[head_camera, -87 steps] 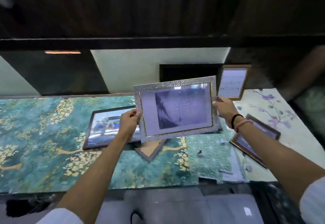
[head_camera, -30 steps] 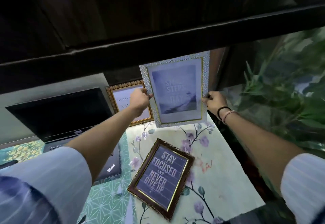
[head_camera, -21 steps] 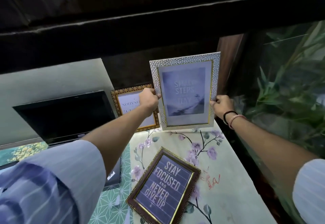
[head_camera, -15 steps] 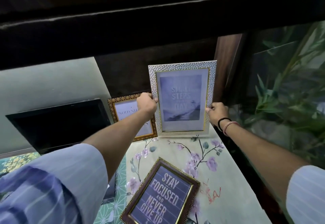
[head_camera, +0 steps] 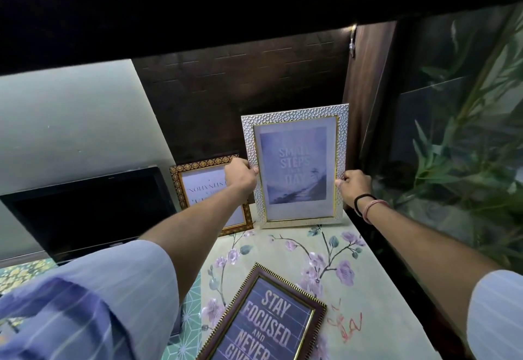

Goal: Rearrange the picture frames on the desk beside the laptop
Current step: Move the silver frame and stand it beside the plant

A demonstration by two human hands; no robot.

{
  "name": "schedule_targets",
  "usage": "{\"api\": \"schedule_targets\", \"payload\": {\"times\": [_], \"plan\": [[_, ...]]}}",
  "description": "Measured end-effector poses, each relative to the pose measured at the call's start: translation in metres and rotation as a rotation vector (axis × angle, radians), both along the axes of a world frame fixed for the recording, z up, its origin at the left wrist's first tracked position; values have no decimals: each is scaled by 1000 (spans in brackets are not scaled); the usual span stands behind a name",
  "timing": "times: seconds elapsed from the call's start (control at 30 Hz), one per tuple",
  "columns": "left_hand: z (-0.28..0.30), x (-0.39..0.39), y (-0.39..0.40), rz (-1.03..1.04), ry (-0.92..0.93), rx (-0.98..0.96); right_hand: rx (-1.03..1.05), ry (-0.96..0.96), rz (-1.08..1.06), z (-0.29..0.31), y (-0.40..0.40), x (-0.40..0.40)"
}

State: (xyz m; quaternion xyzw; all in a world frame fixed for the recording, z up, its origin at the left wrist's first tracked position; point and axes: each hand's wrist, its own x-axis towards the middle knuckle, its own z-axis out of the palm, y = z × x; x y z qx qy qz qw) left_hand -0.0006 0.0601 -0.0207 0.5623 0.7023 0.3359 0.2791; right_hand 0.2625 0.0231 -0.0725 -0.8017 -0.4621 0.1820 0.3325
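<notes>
Silver frame stands upright at the back right corner of the desk, bottom edge on the floral cover, just in front of the dark back panel. Left hand pinches its left edge, right hand its right edge; fingers of both closed on the frame.

Around it: gold patterned frame just to its left, leaning at the back, partly hidden by the left forearm. Laptop further left, screen dark. Brown beaded frame lies flat nearer the camera, tilted. Green plant off the right side of the desk. Dark shelf edge overhead.

Materials: silver frame has a hammered, pebbled border with a thin gold inner trim; desk cover is pale with purple blossoms and red scribble.

Text: silver frame reads "SMALL STEPS ... DAY", middle word faint. Flat frame reads "STAY FOCUSED AND NEVER GIVE", cut off below. Gold frame's text not legible.
</notes>
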Motion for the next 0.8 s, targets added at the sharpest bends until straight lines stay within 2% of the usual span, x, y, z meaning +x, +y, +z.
{"api": "schedule_targets", "payload": {"times": [0.27,0.47,0.8], "plan": [[-2,-6,3,8,51,29,-5,9,-7,-8,7,-11],[-5,-7,0,-55,-7,30,7,22,-17,-11,11,-13],[-9,-15,1,-85,36,15,10,24,10,-9,13,-18]]}}
